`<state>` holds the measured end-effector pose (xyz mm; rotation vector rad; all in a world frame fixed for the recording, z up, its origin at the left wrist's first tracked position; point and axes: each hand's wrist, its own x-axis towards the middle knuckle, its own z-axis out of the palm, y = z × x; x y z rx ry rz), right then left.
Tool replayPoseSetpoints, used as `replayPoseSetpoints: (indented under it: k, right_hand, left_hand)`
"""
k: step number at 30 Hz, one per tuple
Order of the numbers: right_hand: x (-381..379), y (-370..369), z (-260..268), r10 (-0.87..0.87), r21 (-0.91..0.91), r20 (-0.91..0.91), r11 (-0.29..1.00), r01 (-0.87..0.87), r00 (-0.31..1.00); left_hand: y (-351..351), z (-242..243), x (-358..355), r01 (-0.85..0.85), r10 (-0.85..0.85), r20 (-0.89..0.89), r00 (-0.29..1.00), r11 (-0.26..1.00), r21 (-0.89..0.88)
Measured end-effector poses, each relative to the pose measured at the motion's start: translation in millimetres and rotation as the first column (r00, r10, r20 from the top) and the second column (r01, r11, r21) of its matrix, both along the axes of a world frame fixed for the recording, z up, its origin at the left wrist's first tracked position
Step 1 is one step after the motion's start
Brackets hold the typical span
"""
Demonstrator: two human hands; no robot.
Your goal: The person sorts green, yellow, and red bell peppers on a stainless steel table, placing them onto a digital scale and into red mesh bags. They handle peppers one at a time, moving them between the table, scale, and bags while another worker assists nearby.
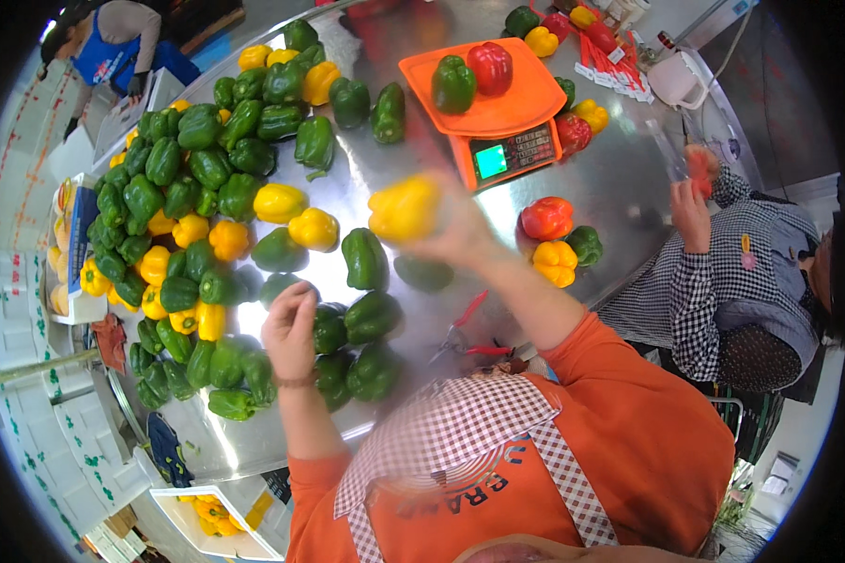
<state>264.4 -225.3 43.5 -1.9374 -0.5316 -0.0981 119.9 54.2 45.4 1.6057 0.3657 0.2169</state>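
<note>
My right hand [458,218] holds a yellow bell pepper [405,207] above the metal table, blurred by motion. Over the green peppers nearer me is my left hand [290,331], its fingers bent together; whether something is in it is hidden. On the orange scale's tray [422,116] lie a green bell pepper [453,84] and a red bell pepper [490,68]; its display is lit. A large heap of green peppers [199,127] and yellow ones covers the left side. Right of my right hand, a red [547,218], a yellow [555,263] and a green pepper [584,245] sit together.
Red-handled pruning shears [465,338] lie near my apron. A co-worker [732,281] at the right handles something red; another person [127,49] stands at the upper left. Red tape strips with tags [612,63] and a white basket [678,79] are at the far right. A foam box [176,503] holds yellow peppers.
</note>
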Motion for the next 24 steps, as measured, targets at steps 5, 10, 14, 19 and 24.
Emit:
replayPoseSetpoints:
  k: [5, 10, 14, 19, 24]
  right_hand:
    - [95, -69, -9, -0.563, 0.091, 0.041, 0.825, 0.558, 0.825]
    - [135, -96, -34, -0.607, -0.29, 0.256, 0.694, 0.659, 0.752]
    - [114, -109, -45, -0.63, -0.024, 0.151, 0.768, 0.64, 0.762]
    - [25, -99, -68, -0.444, 0.1, -0.156, 0.882, 0.461, 0.883]
    - [-12, -96, -78, -0.412, 0.022, -0.248, 0.903, 0.43, 0.877]
  left_hand:
    - [30, -10, -28, -0.074, 0.077, -0.018, 0.997, 0.99, 0.12]
    - [13, -18, -38, -0.107, 0.113, -0.013, 0.993, 0.964, 0.242]
    - [10, -13, -46, 0.029, 0.015, -0.083, 0.996, 0.867, 0.498]
    - [2, -12, -52, 0.057, -0.017, -0.064, 0.998, 0.714, 0.698]
    - [-11, -6, -53, 0.125, -0.051, -0.129, 0.99, 0.732, 0.67]
